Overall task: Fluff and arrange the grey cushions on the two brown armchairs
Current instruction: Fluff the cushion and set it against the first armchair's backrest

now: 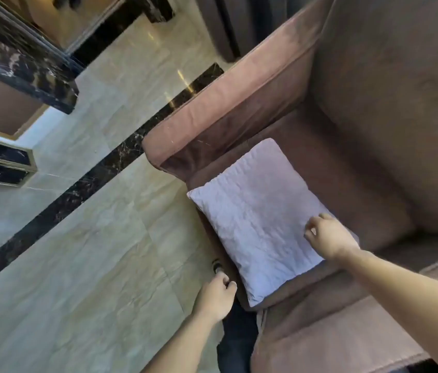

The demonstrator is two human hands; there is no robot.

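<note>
A pale grey square cushion (pixel 255 219) lies flat on the seat of a brown armchair (pixel 239 103), near the seat's front edge. My right hand (pixel 329 236) rests on the cushion's right corner with the fingers curled, gripping nothing that I can see. My left hand (pixel 216 296) hovers off the cushion's front edge, fingers loosely curled and holding nothing. Only one armchair and one cushion are in view.
Beige marble floor (pixel 91 265) with a dark inlaid stripe (pixel 99 170) spreads to the left. Black marble furniture edges (pixel 24 63) stand at the upper left. Dark curtains (pixel 226 22) hang behind the armchair. My dark trouser leg (pixel 236 343) shows below the seat.
</note>
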